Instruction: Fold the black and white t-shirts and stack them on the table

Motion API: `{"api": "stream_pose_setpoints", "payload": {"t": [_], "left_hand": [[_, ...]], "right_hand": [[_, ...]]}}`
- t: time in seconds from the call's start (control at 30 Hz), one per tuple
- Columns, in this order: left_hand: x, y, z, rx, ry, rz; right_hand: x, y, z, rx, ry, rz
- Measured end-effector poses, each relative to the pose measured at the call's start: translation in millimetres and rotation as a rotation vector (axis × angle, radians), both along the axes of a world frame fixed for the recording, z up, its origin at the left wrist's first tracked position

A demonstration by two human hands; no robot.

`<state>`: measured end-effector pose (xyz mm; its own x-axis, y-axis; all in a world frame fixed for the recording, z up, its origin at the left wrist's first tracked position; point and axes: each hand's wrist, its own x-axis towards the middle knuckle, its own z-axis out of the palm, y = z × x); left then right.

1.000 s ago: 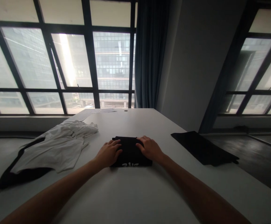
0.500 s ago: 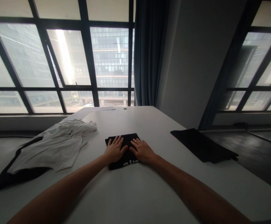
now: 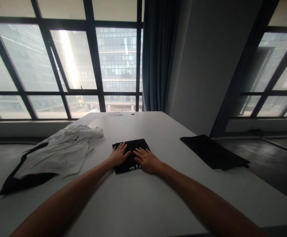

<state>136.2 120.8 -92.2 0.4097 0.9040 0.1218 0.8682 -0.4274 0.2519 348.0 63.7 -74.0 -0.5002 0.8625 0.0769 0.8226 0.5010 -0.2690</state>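
Note:
A black folded garment point(image 3: 136, 144) with white lettering along its near edge lies flat on the white table point(image 3: 143, 204). On its left part rests my left hand point(image 3: 118, 155), palm down with the fingers stretched out. My right hand point(image 3: 147, 160) lies flat on the right part, fingers spread and pointing to the upper left. Neither hand grips the cloth. Both palms cover some of the garment, and part of the lettering is hidden by my right hand.
Rumpled white clothing point(image 3: 59, 154) lies over a black piece of cloth point(image 3: 27, 184) on the left. A flat black cloth point(image 3: 212, 151) lies along the table's right edge. Papers point(image 3: 84, 120) are at the far left, before the windows. A blue curtain point(image 3: 158, 65) hangs behind the table.
Both hands stay flat on the black garment. My right hand has slid slightly left and down across it, covering more of the lettering. The view has shifted a little.

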Motion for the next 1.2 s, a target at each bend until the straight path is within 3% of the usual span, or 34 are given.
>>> {"api": "stream_pose_setpoints", "payload": {"t": [0.2,0.33,0.43,0.53,0.6,0.77,0.93,1.13,1.2], "left_hand": [[-13.7,-16.5,-6.0,0.023,0.009,-0.151],[-43.0,-17.2,1.8,-0.009,0.067,-0.065],[-68.9,-18.2,5.4,-0.054,0.092,-0.017],[-81.7,-20.8,3.9,-0.028,0.073,-0.017],[-82.3,-22.2,2.1,0.005,0.059,-0.010],[-78.0,-24.0,1.9,0.020,0.084,0.019],[-79.2,-24.1,2.7,0.015,0.118,0.031],[-80.8,-23.6,3.2,-0.001,0.116,0.013],[-80.9,-23.5,3.5,-0.005,0.105,0.018]], "right_hand": [[7.2,6.3,-1.4,0.026,0.007,0.049],[21.0,12.4,2.4,0.041,-0.005,0.090],[26.4,17.4,16.6,0.036,-0.094,0.072],[15.3,13.5,33.5,0.049,-0.139,-0.010],[1.0,5.3,39.3,-0.024,-0.101,-0.001],[-18.1,-8.0,34.5,-0.184,-0.085,0.044],[9.4,15.3,34.7,-0.203,-0.148,0.083],[48.3,46.2,39.7,-0.151,-0.220,-0.123],[59.5,52.3,39.8,-0.168,-0.211,-0.128]]}}
